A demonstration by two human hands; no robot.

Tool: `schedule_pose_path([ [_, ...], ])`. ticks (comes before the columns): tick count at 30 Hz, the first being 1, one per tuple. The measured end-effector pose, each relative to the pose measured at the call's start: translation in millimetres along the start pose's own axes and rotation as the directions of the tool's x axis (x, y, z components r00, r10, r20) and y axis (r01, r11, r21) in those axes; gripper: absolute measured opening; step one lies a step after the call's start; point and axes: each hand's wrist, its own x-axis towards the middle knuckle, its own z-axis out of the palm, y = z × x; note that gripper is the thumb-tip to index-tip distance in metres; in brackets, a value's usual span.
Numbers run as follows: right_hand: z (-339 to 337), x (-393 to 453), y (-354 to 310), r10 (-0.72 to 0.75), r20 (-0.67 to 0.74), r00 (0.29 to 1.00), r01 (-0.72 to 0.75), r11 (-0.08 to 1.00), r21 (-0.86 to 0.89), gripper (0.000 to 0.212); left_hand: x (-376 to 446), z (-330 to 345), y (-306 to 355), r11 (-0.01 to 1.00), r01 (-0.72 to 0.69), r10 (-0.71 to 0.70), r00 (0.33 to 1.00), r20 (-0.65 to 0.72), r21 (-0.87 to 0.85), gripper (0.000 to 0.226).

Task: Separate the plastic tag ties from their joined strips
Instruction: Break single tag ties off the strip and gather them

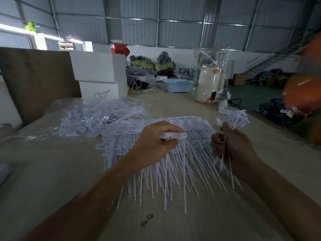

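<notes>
Centrally, joined strips (pixel 173 153) of white tag ties heaped on table (pixel 52 171). Left hand (pixel 156 143) pinches tag end (pixel 173 135) atop heap. Right hand (pixel 232 146) grasps bundle of separated ties (pixel 232 119), right of centre. Bagged ties (pixel 97 115) upper left; blue basket (pixel 178 85) beyond.
</notes>
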Motion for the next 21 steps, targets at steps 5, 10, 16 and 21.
schedule_pose_path([
  [5,0.1,-4.3,7.3,-0.012,0.108,0.994,0.025,0.993,-0.116,0.022,0.4,4.7,1.9,1.000,0.016,-0.017,0.999,-0.050,-0.027,0.028],
  [10,10.7,-14.0,14.0,0.049,0.255,0.966,0.022,0.962,-0.270,0.036,0.0,9.7,7.2,0.997,-0.010,0.001,0.993,-0.118,-0.075,0.026],
  [16,14.5,-19.3,15.1,0.040,0.271,0.962,0.039,0.959,-0.280,0.028,-1.7,15.3,8.3,0.996,-0.044,0.036,0.995,-0.089,-0.082,0.018],
  [21,7.2,-11.8,15.4,-0.009,0.229,0.973,0.060,0.974,-0.220,0.027,-2.6,10.5,-0.2,0.995,-0.085,0.089,0.993,-0.082,0.052,0.023],
])
